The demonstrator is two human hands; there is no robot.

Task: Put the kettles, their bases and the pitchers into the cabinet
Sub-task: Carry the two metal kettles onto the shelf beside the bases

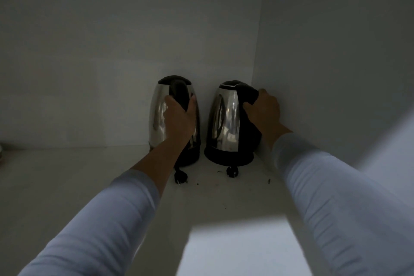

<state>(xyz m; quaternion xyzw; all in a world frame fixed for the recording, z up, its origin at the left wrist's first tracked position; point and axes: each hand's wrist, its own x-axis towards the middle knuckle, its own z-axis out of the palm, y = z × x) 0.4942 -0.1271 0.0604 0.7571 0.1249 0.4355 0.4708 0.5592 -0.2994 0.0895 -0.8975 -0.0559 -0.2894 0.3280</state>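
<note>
Now my left hand (179, 114) grips the left kettle (174, 116) by its handle. My right hand (263, 108) grips the right kettle (226, 123), upright beside the cabinet (336, 63) wall.

No writing, label, brand, number or sign can be read anywhere in this dim view. The two steel kettles show only reflections on their sides, and their black lids, handles and bases carry no legible mark.
</note>
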